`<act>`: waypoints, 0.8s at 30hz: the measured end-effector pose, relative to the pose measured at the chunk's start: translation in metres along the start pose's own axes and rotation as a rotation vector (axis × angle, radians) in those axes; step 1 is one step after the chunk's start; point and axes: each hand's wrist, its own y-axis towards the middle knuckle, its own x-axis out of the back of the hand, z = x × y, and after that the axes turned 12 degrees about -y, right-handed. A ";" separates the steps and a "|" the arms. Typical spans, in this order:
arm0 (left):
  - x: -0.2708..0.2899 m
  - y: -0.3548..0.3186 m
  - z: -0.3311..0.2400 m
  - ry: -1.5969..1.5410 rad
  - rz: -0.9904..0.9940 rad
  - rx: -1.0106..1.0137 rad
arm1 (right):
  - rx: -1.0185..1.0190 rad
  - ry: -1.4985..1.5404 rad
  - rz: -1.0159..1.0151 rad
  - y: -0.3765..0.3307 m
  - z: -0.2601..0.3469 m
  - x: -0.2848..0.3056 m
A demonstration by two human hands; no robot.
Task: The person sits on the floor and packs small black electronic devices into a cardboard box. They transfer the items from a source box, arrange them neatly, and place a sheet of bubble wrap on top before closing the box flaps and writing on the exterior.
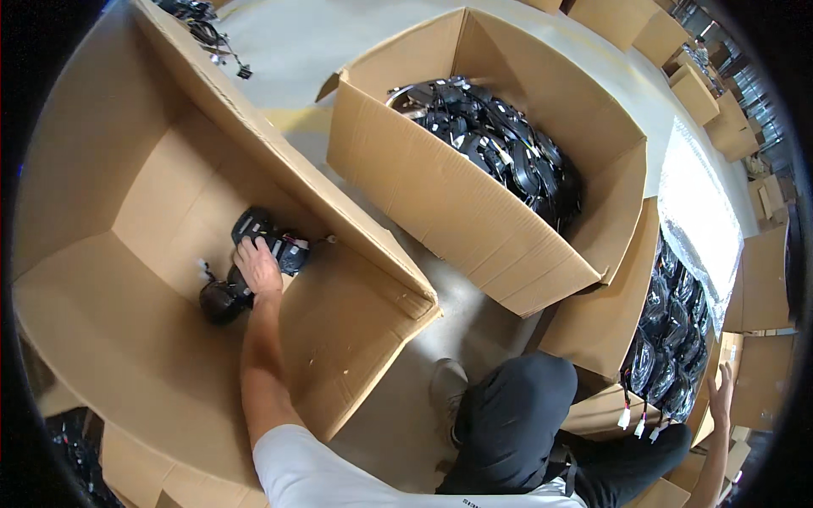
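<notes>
My left hand (pixel 258 267) reaches down into a large open carton (pixel 161 169) on the left. Its fingers are closed over a black plastic part (pixel 252 222) near the carton's inner wall. Touching or close beside that are a rounded glossy black part (pixel 222 302) and another black piece (pixel 293 254). A small white connector (pixel 205 271) sticks out near them. The underside of my left hand's grip is hidden. My right hand (pixel 721 394) is raised at the far right with its fingers apart and nothing in it, beside a carton of bagged black parts (pixel 673 339).
A second open carton (pixel 406 186) holds a heap of black parts with cables (pixel 500 144). Clear bubble wrap (pixel 699 212) hangs over the right carton, where white connectors (pixel 625 418) dangle. My bent knee (pixel 529 389) is between the cartons. More cabled parts (pixel 207 34) lie at the upper left.
</notes>
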 end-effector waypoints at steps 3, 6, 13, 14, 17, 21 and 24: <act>-0.022 0.009 -0.012 0.056 -0.006 0.003 | -0.024 -0.056 0.043 -0.031 -0.017 0.006; -0.027 0.021 -0.006 0.091 0.031 -0.032 | -0.064 -0.067 0.130 -0.035 -0.007 0.012; -0.004 0.010 -0.004 -0.110 0.132 0.029 | 0.035 0.086 0.052 -0.011 0.039 0.027; 0.004 0.014 -0.008 -0.150 0.099 0.007 | 0.042 0.095 0.027 -0.015 0.038 0.027; 0.036 0.018 0.021 -0.367 0.008 -0.054 | 0.085 0.151 0.008 -0.007 0.052 0.024; 0.134 0.014 0.045 -0.649 -0.080 -0.135 | 0.152 0.269 -0.001 0.012 0.102 0.042; 0.241 0.016 -0.019 -1.219 0.159 0.116 | 0.265 0.400 -0.051 0.001 0.156 0.081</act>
